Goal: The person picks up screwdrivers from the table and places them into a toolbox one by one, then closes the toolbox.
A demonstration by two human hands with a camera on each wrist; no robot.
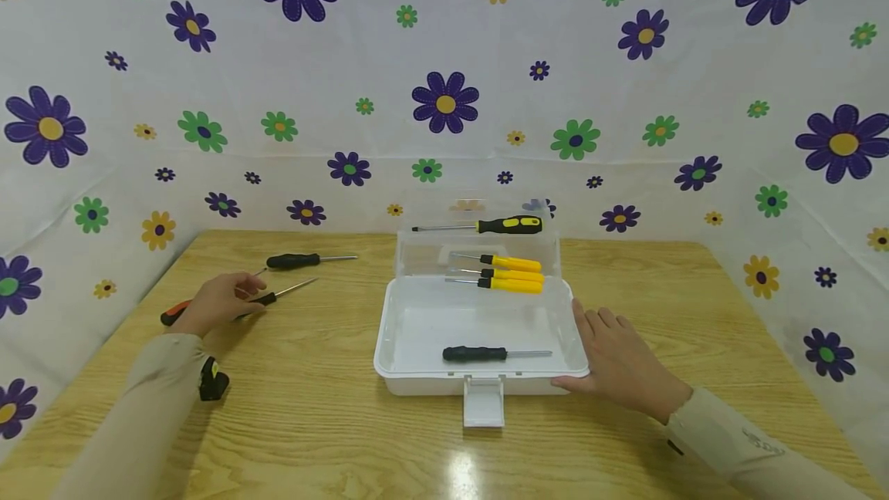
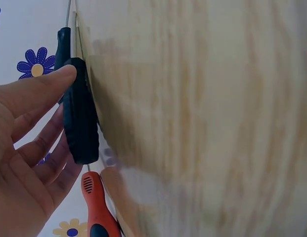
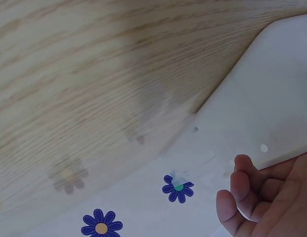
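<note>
My left hand (image 1: 221, 301) is at the table's left side. Its thumb and fingers pinch the dark handle of a screwdriver (image 2: 81, 123), whose shaft points right in the head view. Beside this hand lies a red-and-black screwdriver (image 1: 174, 313), partly hidden by it. Just beyond is another black-handled screwdriver (image 1: 293, 261). My right hand (image 1: 618, 353) holds the front right corner of an open white toolbox (image 1: 417, 386), thumb at the front rim and fingers along the side. A black-handled screwdriver (image 1: 475, 354) lies inside the box near the front.
The clear lid (image 1: 417, 257) stands raised at the back. Yellow-handled screwdrivers (image 1: 512, 285) and a larger black-and-yellow screwdriver (image 1: 510, 224) lie at the lid. The latch (image 1: 483, 406) hangs down in front. A flowered cloth (image 1: 389, 60) surrounds the wooden table (image 1: 312, 423).
</note>
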